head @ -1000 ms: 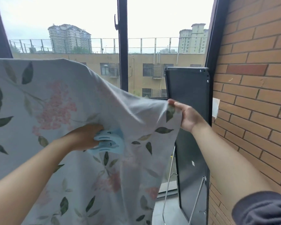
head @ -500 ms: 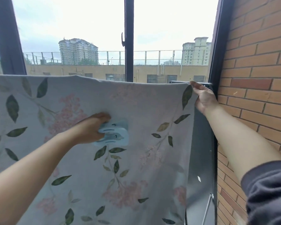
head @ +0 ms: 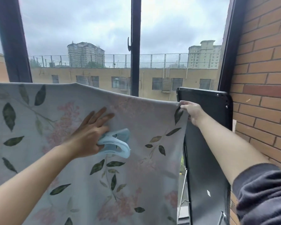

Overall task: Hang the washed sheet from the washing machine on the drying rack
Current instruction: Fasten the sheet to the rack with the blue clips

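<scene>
The sheet hangs spread in front of the window and fills the lower left part of the view. It is pale grey, with green leaves and pink flowers. Its top edge runs in from the left and slopes down a little toward the right corner. What carries this edge is covered by the cloth.

The left hand lies on the front of the sheet, about in the middle. Its long fingers are straight and a little spread, flat against the cloth, while the thumb is hooked around a light blue clip (a large plastic one, with openings in its handles). Whether the clip bites the cloth cannot be told.

The right hand pinches the top right corner of the sheet between thumb and fingertips and holds it up. Its arm comes out of a dark grey sleeve. Behind this hand a black panel stands upright, just beside the brick wall. Below the sheet's right edge a thin metal rod shows next to the panel.
</scene>
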Demonstrator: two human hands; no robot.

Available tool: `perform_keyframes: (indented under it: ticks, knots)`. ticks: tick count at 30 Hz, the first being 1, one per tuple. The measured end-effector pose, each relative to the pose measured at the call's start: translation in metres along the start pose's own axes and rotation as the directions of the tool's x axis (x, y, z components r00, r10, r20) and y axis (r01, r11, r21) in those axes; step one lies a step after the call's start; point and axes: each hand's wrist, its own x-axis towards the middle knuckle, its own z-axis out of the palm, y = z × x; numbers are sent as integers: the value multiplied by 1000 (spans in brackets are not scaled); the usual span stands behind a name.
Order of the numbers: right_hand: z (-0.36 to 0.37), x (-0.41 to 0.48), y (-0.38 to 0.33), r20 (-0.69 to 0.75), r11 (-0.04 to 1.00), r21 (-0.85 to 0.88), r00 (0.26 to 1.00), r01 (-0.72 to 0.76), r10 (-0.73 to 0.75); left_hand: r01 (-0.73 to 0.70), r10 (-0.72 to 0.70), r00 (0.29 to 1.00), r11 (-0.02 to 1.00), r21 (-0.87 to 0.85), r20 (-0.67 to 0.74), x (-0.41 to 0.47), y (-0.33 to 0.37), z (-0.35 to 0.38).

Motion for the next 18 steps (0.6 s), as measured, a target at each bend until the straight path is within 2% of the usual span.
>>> perform_keyframes:
  ticks: [4, 7, 9, 10, 12, 13, 14, 16, 18]
  knots:
    - [13, -9, 5, 123, 987, -161, 991, -29, 49, 63, -67, 995, 996, -56, -71, 1, 6, -11]
    - [23, -15, 3, 139, 932, -349, 979, -92, 149, 150, -170, 980, 973, -175, -102, 5, 7, -26]
    - [29, -28, -4, 112, 816, -560, 963, -141, 243, 247, -273, 960, 933, -263, -66, 7, 9, -37]
    - [32, -34, -9, 94, 720, -682, 961, -129, 260, 285, -308, 950, 918, -276, -46, 8, 10, -42]
    - [42, -47, -17, 76, 547, -836, 982, -31, 171, 325, -343, 939, 905, -276, -17, 10, 9, -49]
    - [48, -52, -20, 88, 539, -842, 994, 40, 63, 340, -358, 934, 896, -286, -13, 10, 7, -52]
    - [55, -57, -22, 119, 604, -788, 992, 123, -46, 358, -380, 925, 882, -305, -12, 11, 4, -54]
    - [75, -75, -31, 233, 807, -514, 953, 289, -193, 403, -432, 902, 841, -361, 0, 12, -2, -59]
    - [101, -100, -42, 351, 893, -262, 899, 365, -264, 414, -445, 896, 816, -403, 19, 12, -8, -64]
